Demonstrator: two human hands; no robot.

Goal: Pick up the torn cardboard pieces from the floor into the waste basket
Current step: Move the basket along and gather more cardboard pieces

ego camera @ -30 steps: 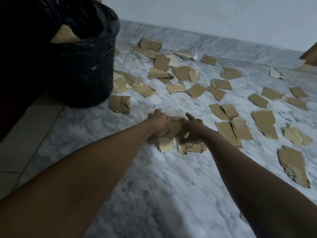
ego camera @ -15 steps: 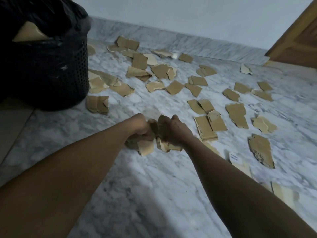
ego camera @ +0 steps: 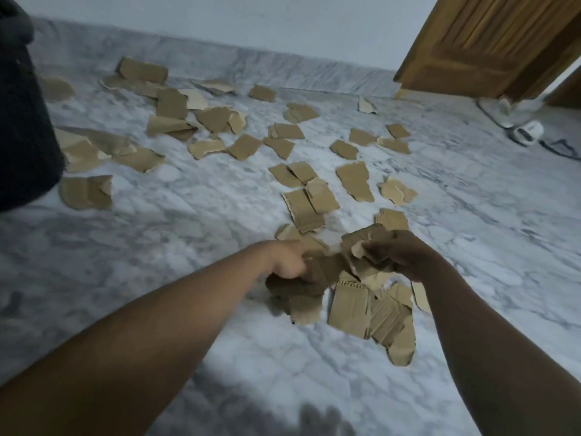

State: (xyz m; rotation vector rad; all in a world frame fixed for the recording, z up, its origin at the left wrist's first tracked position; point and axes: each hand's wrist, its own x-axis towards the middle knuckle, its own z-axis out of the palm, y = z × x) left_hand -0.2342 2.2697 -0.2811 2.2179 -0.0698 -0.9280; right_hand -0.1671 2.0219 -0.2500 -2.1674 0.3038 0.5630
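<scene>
Left hand (ego camera: 287,262): fingers are curled and a bunch of torn cardboard pieces (ego camera: 298,289) is gripped. It hangs below the fist, low over the marble floor (ego camera: 188,247).

Right hand (ego camera: 407,256): fingers are curled round a second crumpled bunch (ego camera: 366,247). The two bunches meet between the hands. Where one ends and the other starts cannot be told, as it is blurred there.

More cardboard is seen flat on the floor under both hands: a rectangular piece (ego camera: 347,306), with a ribbed piece (ego camera: 391,319) overlapping it on the right.

Waste basket (ego camera: 25,136): dark, cut off by the left edge, well apart from both hands. Several pieces lie just beside its base, a folded piece (ego camera: 85,191) being the one nearest the camera.

Many scattered pieces (ego camera: 245,146) are spread over the floor between the hands and the marble skirting (ego camera: 283,70) at the far wall.

A wooden door (ego camera: 490,42) is seen top right. A white object (ego camera: 526,133) lies on the floor near its foot, too blurred to be identified.
</scene>
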